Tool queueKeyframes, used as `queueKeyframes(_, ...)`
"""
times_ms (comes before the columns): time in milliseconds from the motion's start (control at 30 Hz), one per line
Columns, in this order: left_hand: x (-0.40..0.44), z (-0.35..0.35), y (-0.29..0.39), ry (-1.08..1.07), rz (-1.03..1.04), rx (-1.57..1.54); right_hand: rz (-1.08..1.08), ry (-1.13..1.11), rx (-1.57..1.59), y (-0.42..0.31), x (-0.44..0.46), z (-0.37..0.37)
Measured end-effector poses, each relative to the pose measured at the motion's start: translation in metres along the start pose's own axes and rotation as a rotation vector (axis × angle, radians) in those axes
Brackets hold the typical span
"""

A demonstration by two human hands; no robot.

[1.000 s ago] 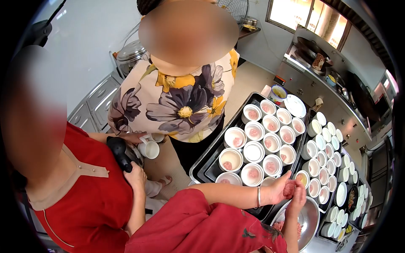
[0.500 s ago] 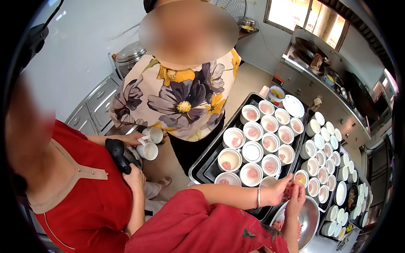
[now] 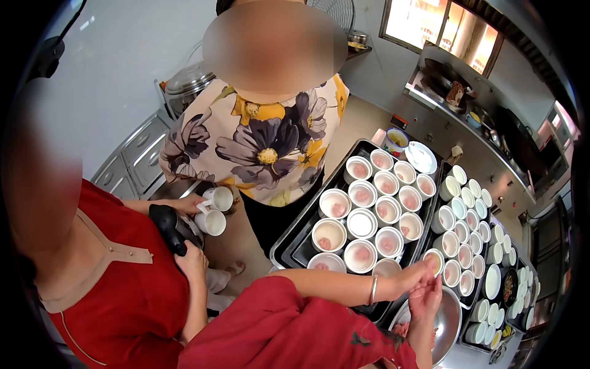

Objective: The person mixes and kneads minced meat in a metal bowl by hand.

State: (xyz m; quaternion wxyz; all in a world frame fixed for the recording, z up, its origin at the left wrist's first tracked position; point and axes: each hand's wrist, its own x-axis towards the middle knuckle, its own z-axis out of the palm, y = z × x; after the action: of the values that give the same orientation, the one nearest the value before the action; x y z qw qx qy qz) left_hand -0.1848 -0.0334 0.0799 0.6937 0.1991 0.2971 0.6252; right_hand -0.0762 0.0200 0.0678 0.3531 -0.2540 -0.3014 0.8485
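Observation:
My left hand (image 3: pixel 408 280), with a silver bangle at its wrist, meets my right hand (image 3: pixel 425 301) above the rim of a metal bowl (image 3: pixel 452 317). The fingers of both hands are curled closely together, and whatever lies between them is hidden. Pink minced meat (image 3: pixel 401 329) shows in the bowl, partly behind my right arm. Close to my fingers stands a white cup (image 3: pixel 434 256) with something yellowish inside. Left of my hands, a black tray (image 3: pixel 296 245) carries several white cups, many with a lump of pink meat at the bottom (image 3: pixel 362 253).
More trays of white cups (image 3: pixel 452 246) extend to the right, with a dark dish of chopped food (image 3: pixel 510 288) among them. A person in a floral blouse (image 3: pixel 267 147) stands opposite. Another in red (image 3: pixel 129 270) holds white mugs (image 3: pixel 212 221) and a black-handled vessel (image 3: pixel 167 226).
My hands have come closer together, with my left fingers lowered onto my right hand. The view has shifted slightly. The two people keep nearly the same pose.

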Motion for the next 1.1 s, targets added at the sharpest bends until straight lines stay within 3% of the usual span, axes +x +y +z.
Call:
queueKeyframes(33,-0.001,0.009,-0.002,-0.010,0.222,0.072,0.106,0.032,0.143,0.002,-0.001,0.003)
queueKeyframes(67,0.001,0.010,-0.004,-0.012,0.224,0.072,0.214,0.066,0.285,0.003,-0.002,0.005)
queueKeyframes(133,0.001,0.011,-0.005,0.170,0.441,0.149,0.182,0.094,0.224,0.002,-0.004,0.008)
queueKeyframes(167,-0.004,0.007,0.006,0.120,0.235,0.117,0.151,0.122,0.165,0.001,-0.006,0.009)
queueKeyframes(200,-0.005,0.005,0.007,0.120,0.237,0.120,0.119,0.149,0.107,0.000,-0.006,0.011)
queueKeyframes(267,-0.003,-0.003,0.005,0.204,-0.054,-0.173,0.087,0.175,0.049,-0.002,-0.008,0.013)
queueKeyframes(300,0.004,-0.017,-0.006,0.033,-0.138,-0.279,-0.032,0.101,-0.144,-0.004,-0.009,0.016)
queueKeyframes(367,0.003,-0.015,-0.013,0.077,-0.213,-0.367,-0.211,0.014,-0.473,-0.003,-0.011,0.014)
queueKeyframes(400,0.003,-0.014,-0.015,0.121,-0.289,-0.455,-0.211,0.014,-0.473,-0.002,-0.011,0.014)
queueKeyframes(467,0.002,-0.010,-0.014,0.140,-0.318,-0.472,-0.613,-0.086,-1.220,0.003,-0.016,0.021)
queueKeyframes(500,0.005,-0.011,-0.018,0.096,-0.259,-0.530,-0.670,-0.116,-1.373,0.003,-0.021,0.028)
queueKeyframes(533,0.005,-0.010,-0.017,0.052,-0.201,-0.586,-0.670,-0.113,-1.375,0.006,-0.023,0.030)
queueKeyframes(600,0.003,-0.012,-0.016,0.045,-0.226,-0.612,-0.885,-0.173,-1.565,0.011,-0.024,0.031)
queueKeyframes(700,0.003,-0.012,-0.016,-0.001,-0.275,-0.641,-0.916,-0.195,-1.627,0.011,-0.022,0.018)
queueKeyframes(767,0.004,-0.011,-0.017,0.092,-0.285,-0.667,-0.962,-0.218,-1.673,0.006,-0.021,0.016)
queueKeyframes(867,0.005,-0.027,-0.027,-0.021,-0.184,-0.494,-0.935,-0.333,-1.621,-0.001,-0.023,0.016)
queueKeyframes(900,0.024,-0.046,-0.049,-0.353,-0.038,-0.633,-0.665,-0.103,-1.029,0.001,-0.022,0.010)
queueKeyframes(933,0.002,-0.016,-0.021,-0.170,0.038,-0.472,-0.394,0.088,-0.428,0.002,-0.018,0.006)
queueKeyframes(967,-0.020,0.016,0.008,0.020,0.080,-0.293,-0.309,0.032,-0.194,0.000,-0.014,0.002)
queueKeyframes(1000,0.005,-0.012,-0.015,-0.095,0.085,0.078,-0.339,0.024,-0.191,0.000,-0.018,-0.004)
queueKeyframes(1033,0.002,0.002,-0.019,-0.036,0.216,0.217,-0.109,0.072,0.064,0.005,-0.015,-0.008)
queueKeyframes(1067,-0.003,0.007,-0.005,-0.032,0.213,0.251,0.132,0.094,0.312,0.009,-0.005,-0.007)
queueKeyframes(1100,-0.008,0.012,0.008,-0.029,0.210,0.285,0.214,0.047,0.304,0.012,0.001,-0.011)
